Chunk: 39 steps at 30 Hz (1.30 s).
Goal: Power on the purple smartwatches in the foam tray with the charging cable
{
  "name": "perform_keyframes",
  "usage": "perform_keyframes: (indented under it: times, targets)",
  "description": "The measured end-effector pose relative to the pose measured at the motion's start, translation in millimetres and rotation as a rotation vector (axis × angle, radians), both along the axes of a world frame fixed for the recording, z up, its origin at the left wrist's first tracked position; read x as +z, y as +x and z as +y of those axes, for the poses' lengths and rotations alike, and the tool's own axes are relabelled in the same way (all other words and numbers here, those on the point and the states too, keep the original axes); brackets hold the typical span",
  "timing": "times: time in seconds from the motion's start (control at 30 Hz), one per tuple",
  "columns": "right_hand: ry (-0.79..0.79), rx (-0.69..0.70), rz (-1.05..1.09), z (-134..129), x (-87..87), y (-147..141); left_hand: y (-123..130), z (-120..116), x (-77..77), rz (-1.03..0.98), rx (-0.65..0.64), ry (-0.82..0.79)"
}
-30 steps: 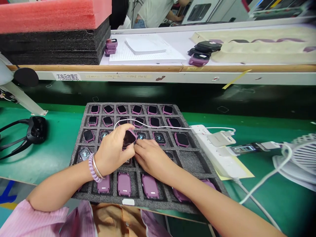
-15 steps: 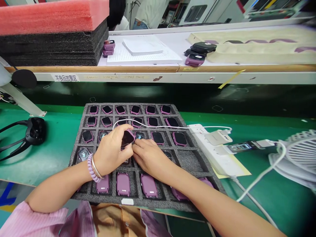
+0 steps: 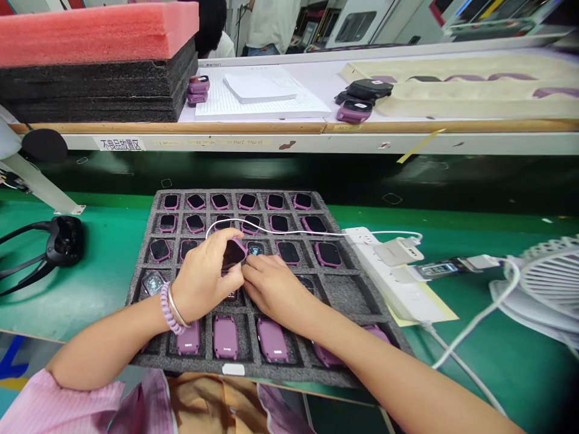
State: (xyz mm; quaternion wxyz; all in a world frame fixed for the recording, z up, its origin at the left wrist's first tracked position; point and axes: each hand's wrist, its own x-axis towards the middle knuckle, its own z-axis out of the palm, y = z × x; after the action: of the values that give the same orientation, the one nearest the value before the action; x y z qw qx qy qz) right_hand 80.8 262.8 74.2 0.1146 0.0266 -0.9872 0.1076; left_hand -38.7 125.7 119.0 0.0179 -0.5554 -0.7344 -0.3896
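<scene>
My left hand (image 3: pixel 203 277) is closed around a purple-cased smartwatch (image 3: pixel 234 253), its dark screen tilted up above the foam tray. My right hand (image 3: pixel 275 283) has its fingers curled and pressed together, fingertips against the watch's lower right edge; its thumb is hidden. Beneath both hands lies the grey foam tray (image 3: pixel 350 292), with purple watches in its compartments. Front-row watches, such as this purple watch case (image 3: pixel 225 337), lie back up. A nearby watch (image 3: pixel 256 248) has a lit screen. A thin white cable (image 3: pixel 294 231) runs to behind my left hand, where its end is hidden.
Right of the tray are a white power strip (image 3: pixel 389 274) with chargers, looping cables and a white fan (image 3: pixel 549 283). A black headset-like device (image 3: pixel 66 241) lies left. The shelf above holds foam stacks (image 3: pixel 90 90), papers (image 3: pixel 260 87) and more watches (image 3: pixel 355 111). People are behind.
A watch screen just behind my left hand has gone from lit to dark. Both hands keep their hold at the watch. The person standing behind has shifted slightly left.
</scene>
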Motion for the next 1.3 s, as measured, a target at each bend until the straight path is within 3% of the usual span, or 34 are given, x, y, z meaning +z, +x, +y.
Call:
perform_keyframes:
  times: [1.3]
  targets:
    - [0.001,-0.04,-0.088,-3.6,7.0,-2.2,-2.9,-1.1,-1.5,-0.048,0.013,-0.01]
